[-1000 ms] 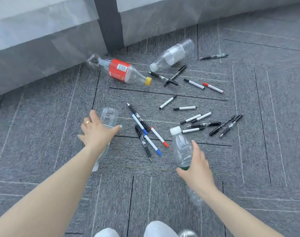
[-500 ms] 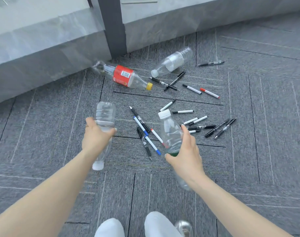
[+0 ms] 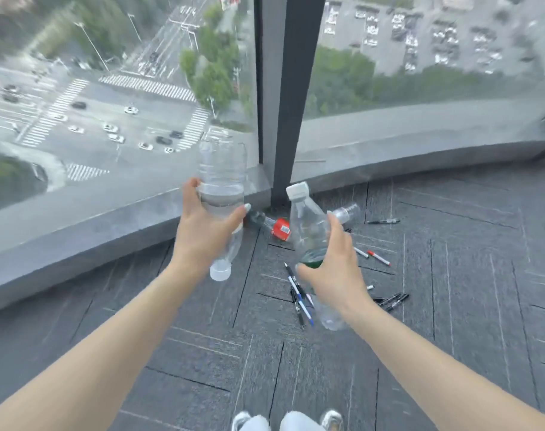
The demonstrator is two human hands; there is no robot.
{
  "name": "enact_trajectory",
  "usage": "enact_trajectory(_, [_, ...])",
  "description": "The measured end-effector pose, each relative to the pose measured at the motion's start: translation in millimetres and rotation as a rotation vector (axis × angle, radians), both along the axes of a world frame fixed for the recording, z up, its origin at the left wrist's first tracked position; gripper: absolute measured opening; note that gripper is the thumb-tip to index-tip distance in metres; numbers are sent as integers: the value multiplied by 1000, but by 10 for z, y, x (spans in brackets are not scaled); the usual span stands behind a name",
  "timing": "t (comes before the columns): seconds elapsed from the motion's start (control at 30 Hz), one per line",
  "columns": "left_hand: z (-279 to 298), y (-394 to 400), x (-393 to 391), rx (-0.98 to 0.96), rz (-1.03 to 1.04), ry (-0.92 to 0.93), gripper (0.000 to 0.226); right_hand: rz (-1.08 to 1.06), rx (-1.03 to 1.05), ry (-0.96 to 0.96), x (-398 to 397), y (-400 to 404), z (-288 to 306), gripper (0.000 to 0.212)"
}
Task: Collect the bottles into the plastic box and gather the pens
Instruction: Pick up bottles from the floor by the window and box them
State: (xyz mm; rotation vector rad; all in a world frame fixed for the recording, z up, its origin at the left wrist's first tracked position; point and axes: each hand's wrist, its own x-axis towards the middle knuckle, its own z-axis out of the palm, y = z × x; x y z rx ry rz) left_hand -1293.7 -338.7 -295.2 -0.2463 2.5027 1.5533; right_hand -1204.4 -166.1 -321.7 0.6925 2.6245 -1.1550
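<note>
My left hand (image 3: pixel 203 231) grips a clear bottle (image 3: pixel 222 181) upside down, its white cap pointing at the floor. My right hand (image 3: pixel 333 269) grips a second clear bottle (image 3: pixel 307 225), white cap up, tilted left. Both are held in the air above the carpet. On the floor behind them lies a red-labelled bottle (image 3: pixel 280 229) and another clear bottle (image 3: pixel 347 212). Several pens lie scattered: a blue and black cluster (image 3: pixel 297 295), a red-capped pen (image 3: pixel 378 258), black pens (image 3: pixel 392 300) and one black pen (image 3: pixel 383 221) further back. No plastic box is in view.
A grey window ledge (image 3: pixel 78 231) runs across the left and back, with floor-to-ceiling glass and a dark window post (image 3: pixel 291 98) above it. Grey carpet tiles (image 3: pixel 467 275) spread to the right. My shoes (image 3: pixel 330 419) show at the bottom edge.
Both hands have lifted their bottles well off the carpet. The view has tilted up, so the window and the street below now fill the top.
</note>
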Motion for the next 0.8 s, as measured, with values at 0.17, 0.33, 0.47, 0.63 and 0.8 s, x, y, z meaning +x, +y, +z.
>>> enact_trajectory(0.17, [1674,-374,-70,45,77,157,68,90,-85,193,-424,-253,1713,94])
enact_trajectory(0.33, [3047,-816,332,43,208,270,64,243,-181,364,-372,-598,3185,92])
enact_trajectory(0.47, [3769,-1128,824,64,315,373,56,353,-233,476,-180,-798,3978,92])
enact_trajectory(0.63, [4444,-1489,1514,53,491,478,61,513,-281,505,31,-1053,4595,93])
enact_trajectory(0.8, [4948,-1650,2282,-60,654,616,69,713,-356,560,284,-1330,5133,93])
